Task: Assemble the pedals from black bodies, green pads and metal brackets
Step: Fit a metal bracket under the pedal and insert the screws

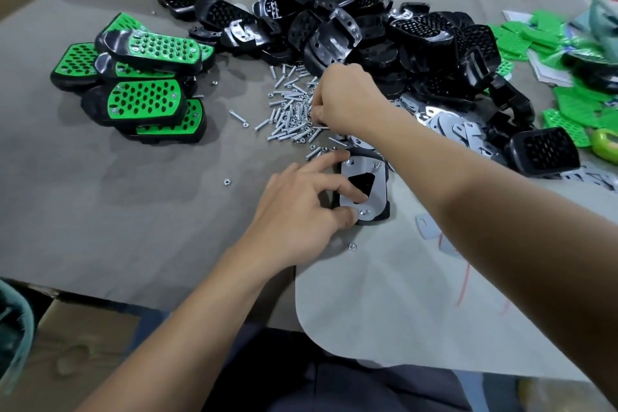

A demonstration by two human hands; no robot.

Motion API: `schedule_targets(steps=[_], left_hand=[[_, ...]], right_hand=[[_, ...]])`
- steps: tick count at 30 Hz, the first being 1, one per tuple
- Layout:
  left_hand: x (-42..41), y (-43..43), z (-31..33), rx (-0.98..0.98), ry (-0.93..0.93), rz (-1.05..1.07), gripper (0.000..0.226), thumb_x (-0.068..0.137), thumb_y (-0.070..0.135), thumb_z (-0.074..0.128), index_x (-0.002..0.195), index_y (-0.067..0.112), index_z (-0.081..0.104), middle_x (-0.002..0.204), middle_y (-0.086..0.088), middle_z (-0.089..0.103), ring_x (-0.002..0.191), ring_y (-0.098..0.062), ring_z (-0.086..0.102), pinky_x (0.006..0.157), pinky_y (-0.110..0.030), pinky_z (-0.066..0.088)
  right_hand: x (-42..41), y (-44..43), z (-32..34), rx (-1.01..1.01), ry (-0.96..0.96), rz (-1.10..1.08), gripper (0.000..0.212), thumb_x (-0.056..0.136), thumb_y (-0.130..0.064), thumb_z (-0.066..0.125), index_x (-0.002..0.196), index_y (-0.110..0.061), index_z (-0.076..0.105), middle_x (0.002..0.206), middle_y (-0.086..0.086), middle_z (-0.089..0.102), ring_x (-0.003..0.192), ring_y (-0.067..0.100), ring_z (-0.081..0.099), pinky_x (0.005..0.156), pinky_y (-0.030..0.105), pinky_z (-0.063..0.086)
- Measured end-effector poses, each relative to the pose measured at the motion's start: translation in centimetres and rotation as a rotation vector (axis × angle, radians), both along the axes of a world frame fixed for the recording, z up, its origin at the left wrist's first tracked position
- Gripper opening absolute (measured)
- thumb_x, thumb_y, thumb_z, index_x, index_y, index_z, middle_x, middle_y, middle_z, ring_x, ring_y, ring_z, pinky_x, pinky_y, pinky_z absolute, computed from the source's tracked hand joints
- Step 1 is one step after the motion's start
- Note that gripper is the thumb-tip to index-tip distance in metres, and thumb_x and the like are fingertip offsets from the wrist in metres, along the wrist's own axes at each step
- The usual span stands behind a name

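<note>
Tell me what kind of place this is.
Probably a small assembly workshop: a heap of black pedal bodies, a loose pile of screws and a stack of finished green-padded pedals share one paper-covered worktable.

Mid-frame, the left hand (301, 207) grips a black body (371, 222), metal bracket (378, 192) upward. Just above, the right hand (344, 97) pinches loose screws (287, 114).

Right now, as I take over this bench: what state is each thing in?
Pedal in work: flat on table, bracket on top.
Left grip: holds that pedal.
Screws: loose heap.
Right grip: pinches among the screws.
Finished pedals: stacked, pads fitted.
Black bodies: heaped, no pads.
Loose green pads: scattered.
</note>
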State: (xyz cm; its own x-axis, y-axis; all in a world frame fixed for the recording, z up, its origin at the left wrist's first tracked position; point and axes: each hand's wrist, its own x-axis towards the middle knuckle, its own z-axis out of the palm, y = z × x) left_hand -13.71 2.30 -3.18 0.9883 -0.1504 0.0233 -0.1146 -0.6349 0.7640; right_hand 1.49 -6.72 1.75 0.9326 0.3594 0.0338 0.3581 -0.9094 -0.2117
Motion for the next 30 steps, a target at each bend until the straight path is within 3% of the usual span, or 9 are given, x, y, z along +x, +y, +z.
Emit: schedule_targets(steps=[3, 5, 9, 13, 17, 20, 22, 25, 30], left_hand=[[-0.1, 0.1, 0.1, -0.004, 0.001, 0.001, 0.021, 0.073, 0.045, 0.071, 0.093, 0.051, 0.075, 0.15, 0.034, 0.044, 0.116, -0.012, 0.049, 0.1, -0.038, 0.033], [-0.1, 0.2, 0.1, 0.001, -0.005, -0.003, 0.02, 0.078, 0.037, 0.078, 0.093, 0.051, 0.075, 0.15, 0.034, 0.044, 0.115, -0.012, 0.048, 0.099, -0.038, 0.032], [-0.2, 0.1, 0.3, 0.005, -0.008, -0.002, 0.02, 0.075, 0.042, 0.073, 0.092, 0.052, 0.074, 0.151, 0.033, 0.044, 0.11, -0.011, 0.048, 0.097, -0.038, 0.034], [-0.2, 0.0, 0.5, 0.006, 0.001, -0.003, 0.018, 0.075, 0.043, 0.072, 0.09, 0.051, 0.074, 0.15, 0.032, 0.045, 0.107, -0.013, 0.049, 0.098, -0.041, 0.036], [-0.2, 0.2, 0.5, 0.002, 0.0, -0.009, 0.02, 0.081, 0.033, 0.082, 0.09, 0.048, 0.075, 0.152, 0.029, 0.045, 0.113, -0.016, 0.052, 0.103, -0.042, 0.035], [-0.2, 0.3, 0.6, 0.007, -0.007, -0.015, 0.021, 0.081, 0.031, 0.083, 0.092, 0.047, 0.076, 0.152, 0.028, 0.045, 0.122, -0.013, 0.05, 0.104, -0.036, 0.032], [-0.2, 0.2, 0.7, 0.019, -0.01, -0.018, 0.023, 0.081, 0.03, 0.083, 0.094, 0.048, 0.076, 0.152, 0.027, 0.045, 0.123, -0.013, 0.05, 0.1, -0.034, 0.031], [-0.2, 0.2, 0.8, 0.037, -0.015, -0.02, 0.024, 0.081, 0.03, 0.083, 0.093, 0.049, 0.075, 0.152, 0.026, 0.046, 0.121, -0.015, 0.052, 0.102, -0.04, 0.035], [-0.4, 0.1, 1.1, 0.021, -0.035, -0.024, 0.036, 0.083, 0.03, 0.083, 0.083, 0.061, 0.063, 0.153, 0.026, 0.046, 0.121, -0.016, 0.052, 0.107, -0.047, 0.036]], right_hand=[[0.2, 0.6, 0.1, -0.058, -0.03, 0.076, 0.017, 0.085, -0.008, 0.064, 0.099, -0.007, 0.073, 0.097, 0.013, 0.07, 0.091, 0.029, 0.066, 0.081, 0.041, 0.059], [0.0, 0.8, 0.5, -0.111, -0.03, 0.137, 0.015, 0.083, -0.008, 0.067, 0.094, -0.008, 0.078, 0.097, 0.008, 0.07, 0.086, 0.026, 0.067, 0.078, 0.041, 0.06], [-0.4, 0.8, 0.9, -0.07, -0.005, 0.138, 0.011, 0.076, -0.008, 0.076, 0.08, -0.017, 0.082, 0.062, -0.009, 0.062, 0.062, 0.012, 0.06, 0.068, 0.034, 0.061], [-0.8, 0.6, 0.4, -0.037, -0.017, 0.112, 0.009, 0.082, -0.012, 0.072, 0.087, -0.011, 0.08, 0.076, 0.005, 0.068, 0.081, 0.024, 0.069, 0.073, 0.036, 0.061], [-2.2, -1.3, 1.8, 0.294, 0.009, -0.023, 0.01, 0.079, -0.018, 0.078, 0.075, -0.027, 0.081, 0.061, -0.01, 0.069, 0.058, 0.003, 0.064, 0.061, 0.018, 0.055], [-6.2, -4.7, 3.4, 0.472, -0.021, -0.06, 0.007, 0.073, -0.025, 0.082, 0.071, -0.032, 0.08, 0.057, -0.019, 0.068, 0.054, -0.007, 0.062, 0.051, 0.005, 0.044], [-9.4, -7.1, 3.7, 0.493, 0.008, -0.072, 0.012, 0.074, -0.022, 0.081, 0.072, -0.034, 0.08, 0.06, -0.021, 0.069, 0.058, -0.005, 0.066, 0.054, 0.007, 0.048], [-12.9, -9.4, 2.5, 0.5, 0.143, -0.121, 0.023, 0.077, -0.01, 0.08, 0.073, -0.033, 0.079, 0.064, -0.011, 0.073, 0.062, 0.011, 0.071, 0.065, 0.024, 0.058], [-15.1, -9.6, 0.0, 0.541, 0.174, -0.182, 0.027, 0.078, -0.009, 0.082, 0.068, -0.033, 0.076, 0.065, -0.015, 0.073, 0.062, 0.003, 0.071, 0.067, 0.022, 0.058]])
